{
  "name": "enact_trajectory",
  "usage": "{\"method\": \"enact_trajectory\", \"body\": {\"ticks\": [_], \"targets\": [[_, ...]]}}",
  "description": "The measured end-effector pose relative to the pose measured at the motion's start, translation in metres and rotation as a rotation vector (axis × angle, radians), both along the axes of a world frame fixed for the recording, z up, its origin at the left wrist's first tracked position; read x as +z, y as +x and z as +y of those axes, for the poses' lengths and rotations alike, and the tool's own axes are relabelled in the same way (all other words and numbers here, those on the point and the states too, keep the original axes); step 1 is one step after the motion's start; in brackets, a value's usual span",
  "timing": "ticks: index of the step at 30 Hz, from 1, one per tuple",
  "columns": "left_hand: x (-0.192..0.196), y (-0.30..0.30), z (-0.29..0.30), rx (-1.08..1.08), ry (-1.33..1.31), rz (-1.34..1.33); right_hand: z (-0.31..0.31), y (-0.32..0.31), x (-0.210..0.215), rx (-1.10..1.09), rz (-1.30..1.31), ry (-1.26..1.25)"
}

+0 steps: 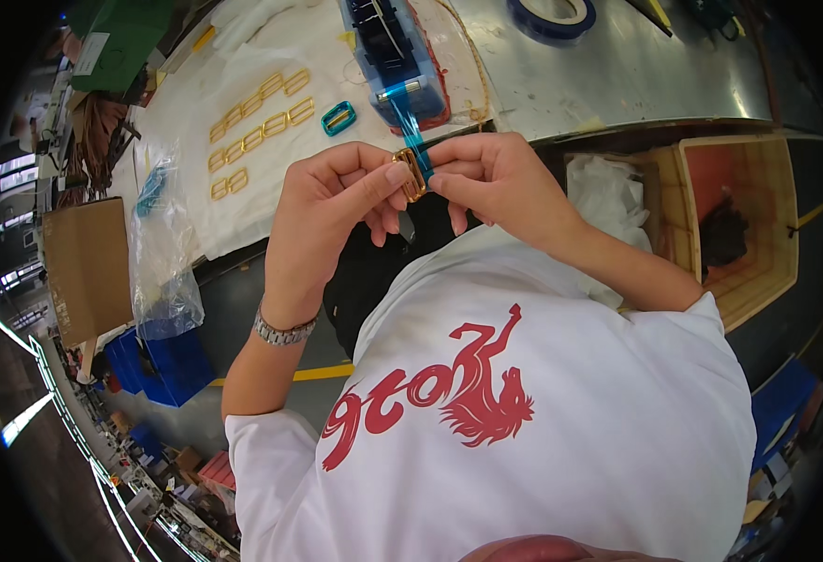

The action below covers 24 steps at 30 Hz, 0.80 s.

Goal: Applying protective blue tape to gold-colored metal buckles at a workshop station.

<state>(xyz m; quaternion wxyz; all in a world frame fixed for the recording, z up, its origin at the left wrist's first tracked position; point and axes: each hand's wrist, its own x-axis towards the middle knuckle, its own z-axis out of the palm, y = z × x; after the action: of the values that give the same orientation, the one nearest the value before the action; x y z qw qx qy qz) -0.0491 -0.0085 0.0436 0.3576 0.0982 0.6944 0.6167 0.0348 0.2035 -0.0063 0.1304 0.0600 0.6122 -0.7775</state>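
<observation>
My left hand [337, 195] pinches a gold metal buckle [411, 178] between thumb and fingers, just beyond the table's near edge. A strip of shiny blue tape [406, 117] runs from the blue tape dispenser [367, 47] down to the buckle. My right hand [503, 183] pinches the tape's lower end against the buckle's right side. Left of the dispenser, a buckle wrapped in blue tape [338, 118] lies on the white-covered table [308, 183]. Several bare gold buckles [260, 132] lie in rows farther left.
A roll of dark blue tape [552, 21] rests on the metal tabletop [636, 80]. To the right stands a wooden box [758, 253] beside white plastic bags [608, 195]. A clear bag [163, 272], a cardboard box [88, 267] and a blue bin [163, 365] are at left.
</observation>
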Motion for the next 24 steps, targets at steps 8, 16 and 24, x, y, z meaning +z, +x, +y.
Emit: {"method": "enact_trajectory", "body": {"ticks": [8,16,24], "targets": [[-0.006,-0.006,0.007,-0.024,-0.028,0.017,-0.001,0.003,0.001,-0.014,-0.006,-0.049],[-0.013,-0.008,0.01,0.005,-0.039,-0.019,-0.008,0.004,-0.003,-0.05,-0.025,-0.062],[-0.024,0.003,0.011,0.083,-0.041,0.045,-0.015,0.003,-0.013,-0.089,0.02,-0.062]]}}
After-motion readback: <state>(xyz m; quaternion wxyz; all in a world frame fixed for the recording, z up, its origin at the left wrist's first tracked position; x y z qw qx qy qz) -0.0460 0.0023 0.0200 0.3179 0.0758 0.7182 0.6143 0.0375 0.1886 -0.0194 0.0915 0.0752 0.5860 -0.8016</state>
